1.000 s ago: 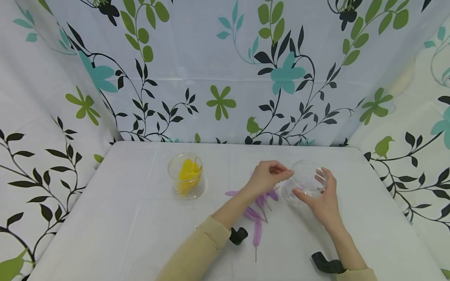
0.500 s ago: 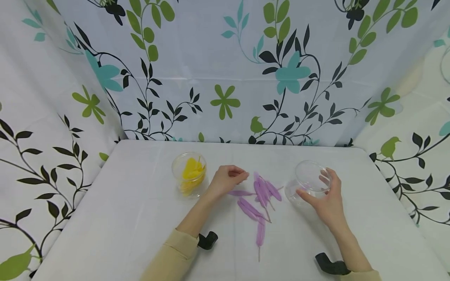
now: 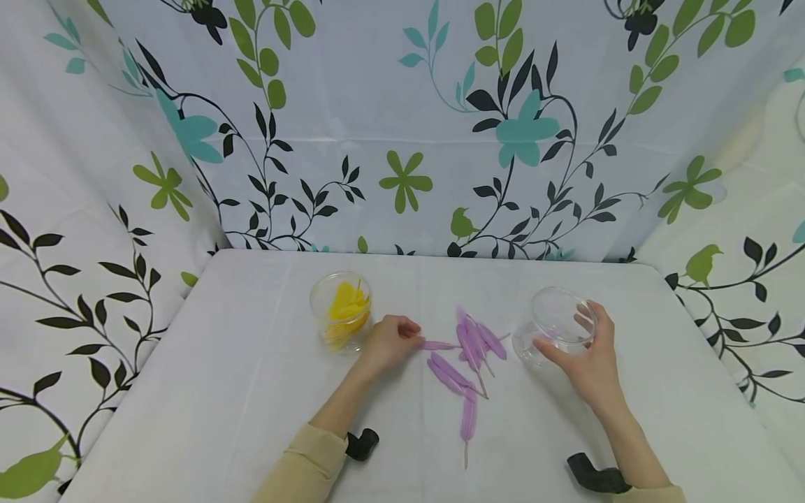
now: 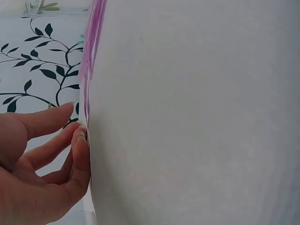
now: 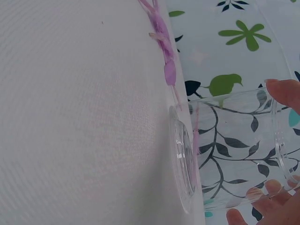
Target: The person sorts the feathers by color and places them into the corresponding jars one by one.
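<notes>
My left hand (image 3: 391, 344) is at the left tip of a purple feather (image 3: 440, 345) lying flat on the table. In the left wrist view its fingertips are on the tabletop, with a gap between thumb and index finger. Several other purple feathers (image 3: 469, 342) lie loosely piled to the right. My right hand (image 3: 591, 367) grips a clear jar (image 3: 560, 318) near its rim, thumb on one side and fingers on the other. The jar stands upright on the table. A thin pink streak shows through its wall in the right wrist view; whether it lies inside, I cannot tell.
Left of my left hand stands another clear jar (image 3: 319, 307) with several yellow feathers (image 3: 347, 307) in it. The white table (image 3: 251, 412) ends at a patterned curtain (image 3: 314, 105) behind and at both sides. Each wrist carries a black mount.
My left hand has moved left from beside the right jar's rim, then down to the leftmost purple feather. The right hand keeps its hold on the jar. The head view has shifted slightly.
</notes>
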### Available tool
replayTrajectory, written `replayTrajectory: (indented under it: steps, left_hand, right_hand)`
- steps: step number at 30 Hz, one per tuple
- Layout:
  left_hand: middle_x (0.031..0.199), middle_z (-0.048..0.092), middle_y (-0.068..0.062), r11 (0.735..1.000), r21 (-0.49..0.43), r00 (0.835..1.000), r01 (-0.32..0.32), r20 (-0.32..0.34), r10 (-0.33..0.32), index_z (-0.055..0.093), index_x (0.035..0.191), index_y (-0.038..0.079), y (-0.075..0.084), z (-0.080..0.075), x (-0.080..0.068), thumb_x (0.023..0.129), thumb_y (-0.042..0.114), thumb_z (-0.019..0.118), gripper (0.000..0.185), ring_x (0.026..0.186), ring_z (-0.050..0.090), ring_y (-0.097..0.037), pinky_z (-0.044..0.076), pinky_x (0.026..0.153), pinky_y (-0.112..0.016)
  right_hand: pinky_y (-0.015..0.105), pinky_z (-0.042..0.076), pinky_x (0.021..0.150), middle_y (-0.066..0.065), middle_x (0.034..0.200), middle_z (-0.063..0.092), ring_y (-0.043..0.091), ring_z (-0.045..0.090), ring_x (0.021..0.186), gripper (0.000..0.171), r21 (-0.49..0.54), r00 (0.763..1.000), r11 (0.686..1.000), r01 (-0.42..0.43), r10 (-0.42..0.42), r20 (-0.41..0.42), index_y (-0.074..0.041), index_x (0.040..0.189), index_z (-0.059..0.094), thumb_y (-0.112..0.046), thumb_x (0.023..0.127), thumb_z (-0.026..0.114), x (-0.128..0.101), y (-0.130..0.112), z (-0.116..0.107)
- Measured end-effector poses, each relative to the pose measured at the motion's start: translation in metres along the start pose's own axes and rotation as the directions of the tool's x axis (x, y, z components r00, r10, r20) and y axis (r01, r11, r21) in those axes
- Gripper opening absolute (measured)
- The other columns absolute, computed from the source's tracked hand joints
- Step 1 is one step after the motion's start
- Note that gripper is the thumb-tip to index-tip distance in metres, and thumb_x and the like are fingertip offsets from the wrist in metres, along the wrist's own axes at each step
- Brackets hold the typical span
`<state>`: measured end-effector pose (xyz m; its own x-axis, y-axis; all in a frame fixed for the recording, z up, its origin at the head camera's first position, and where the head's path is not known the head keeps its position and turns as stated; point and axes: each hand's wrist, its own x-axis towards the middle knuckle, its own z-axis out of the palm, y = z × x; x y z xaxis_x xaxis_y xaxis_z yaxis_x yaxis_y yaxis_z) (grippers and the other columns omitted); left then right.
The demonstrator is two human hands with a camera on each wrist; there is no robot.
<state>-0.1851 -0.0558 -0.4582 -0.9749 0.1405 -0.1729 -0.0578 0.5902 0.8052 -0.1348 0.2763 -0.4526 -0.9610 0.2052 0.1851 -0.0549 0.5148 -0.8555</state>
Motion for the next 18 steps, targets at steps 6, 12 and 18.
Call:
replayTrajectory:
  steps: [6, 12, 18]
  left_hand:
    - [0.086, 0.068, -0.004, 0.998, 0.046, 0.999, -0.05, -0.009, 0.051, 0.073, 0.099, 0.004, 0.0021, 0.0031, -0.0034, 0.086, 0.012, 0.077, 0.017, 0.08, 0.059, -0.016, 0.052, 0.078, -0.032]
    - [0.079, 0.066, -0.003, 0.994, 0.083, 0.998, -0.064, -0.022, 0.066, 0.073, 0.09, 0.004, 0.0043, 0.0057, -0.0047, 0.085, 0.009, 0.077, 0.009, 0.074, 0.056, -0.015, 0.047, 0.071, -0.028]
    - [0.074, 0.064, -0.002, 0.986, 0.136, 0.995, -0.096, -0.018, 0.1, 0.073, 0.084, 0.006, 0.0041, 0.0073, -0.0051, 0.087, 0.01, 0.076, 0.006, 0.071, 0.053, -0.014, 0.045, 0.068, -0.026]
  right_hand:
    - [0.063, 0.029, 0.107, 0.015, 0.158, 0.029, 0.038, 0.033, 0.143, 0.11, -0.002, 1.0, 1.0, 0.0, 0.0, 0.006, -0.015, 0.158, 0.011, -0.022, 0.078, 0.087, -0.0004, -0.0008, -0.0003]
    - [0.064, 0.029, 0.108, 0.015, 0.158, 0.029, 0.038, 0.033, 0.143, 0.111, 0.0, 1.0, 1.0, 0.001, -0.001, 0.004, -0.015, 0.158, 0.011, -0.023, 0.078, 0.087, -0.0002, -0.0015, -0.0008]
    - [0.065, 0.029, 0.108, 0.015, 0.159, 0.028, 0.038, 0.032, 0.143, 0.11, -0.013, 1.0, 1.0, -0.002, 0.003, 0.011, -0.015, 0.158, 0.01, -0.025, 0.079, 0.086, -0.0003, -0.0018, -0.001]
